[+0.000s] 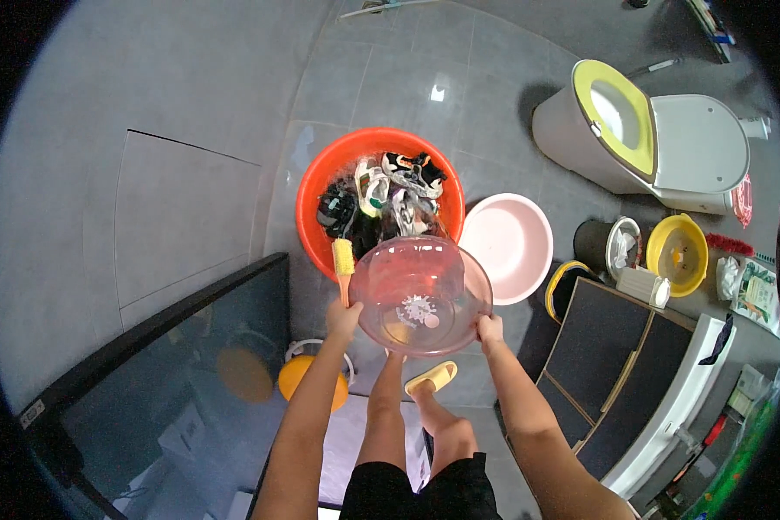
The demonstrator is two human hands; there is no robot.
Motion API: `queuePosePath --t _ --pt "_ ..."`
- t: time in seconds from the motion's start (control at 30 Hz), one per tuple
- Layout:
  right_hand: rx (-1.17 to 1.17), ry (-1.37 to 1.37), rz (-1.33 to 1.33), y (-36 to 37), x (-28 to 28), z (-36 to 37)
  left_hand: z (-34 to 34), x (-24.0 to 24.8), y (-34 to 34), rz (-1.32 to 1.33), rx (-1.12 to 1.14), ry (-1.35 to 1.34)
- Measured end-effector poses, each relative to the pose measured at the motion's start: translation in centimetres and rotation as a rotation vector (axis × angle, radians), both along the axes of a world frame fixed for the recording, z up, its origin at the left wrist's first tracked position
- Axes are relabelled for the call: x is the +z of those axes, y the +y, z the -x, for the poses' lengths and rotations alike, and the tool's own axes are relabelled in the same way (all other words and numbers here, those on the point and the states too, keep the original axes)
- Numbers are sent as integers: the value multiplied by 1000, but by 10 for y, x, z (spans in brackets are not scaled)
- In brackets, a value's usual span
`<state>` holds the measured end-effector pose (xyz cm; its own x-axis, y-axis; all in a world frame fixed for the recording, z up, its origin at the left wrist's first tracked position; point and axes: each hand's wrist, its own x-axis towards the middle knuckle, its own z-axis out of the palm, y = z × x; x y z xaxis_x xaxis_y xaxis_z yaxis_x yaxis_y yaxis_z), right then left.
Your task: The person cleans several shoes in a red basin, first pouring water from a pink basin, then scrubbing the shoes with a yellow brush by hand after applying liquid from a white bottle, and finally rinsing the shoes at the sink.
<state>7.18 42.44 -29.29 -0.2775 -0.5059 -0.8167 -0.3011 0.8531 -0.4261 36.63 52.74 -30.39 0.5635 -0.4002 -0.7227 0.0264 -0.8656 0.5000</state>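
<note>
My left hand (344, 319) is closed at the left edge of a see-through pinkish basin (433, 290), with a yellow-bristled scrub brush (344, 258) upright in the same grip. At the opposite edge, my right hand (490, 329) grips the basin's rim. The basin is tilted away from me, its far edge over a large orange-red tub (307, 191). What looks like clear water runs from that edge onto several shoes in the tub, among them a white shoe (372, 185) and a black shoe (336, 208). The near part of the tub is hidden behind the basin.
A pale pink basin (529, 251) stands right of the tub. Farther right are a toilet (572, 143) with a yellow seat, a yellow basin (704, 251) and a dark cabinet (598, 347). A glass panel (173, 390) bounds the left; an orange-topped stool (308, 381) stands beside it.
</note>
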Motion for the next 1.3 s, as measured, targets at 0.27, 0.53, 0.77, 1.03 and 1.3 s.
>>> queuePosePath --t 0.27,0.53,0.77,1.03,1.3 --pt "225 74 -145 -19 3 -6 -2 11 7 -198 99 75" --pt "263 -18 -315 -42 -11 -73 -55 34 1 -159 70 -293" --pt "103 -384 -578 -81 -62 -80 -90 67 -84 210 169 -69" --pt "-272 -704 -838 -85 -60 -78 -42 77 -102 277 271 32" --pt "-614 -1025 -1197 -21 -70 -55 -1 55 -32 231 208 17"
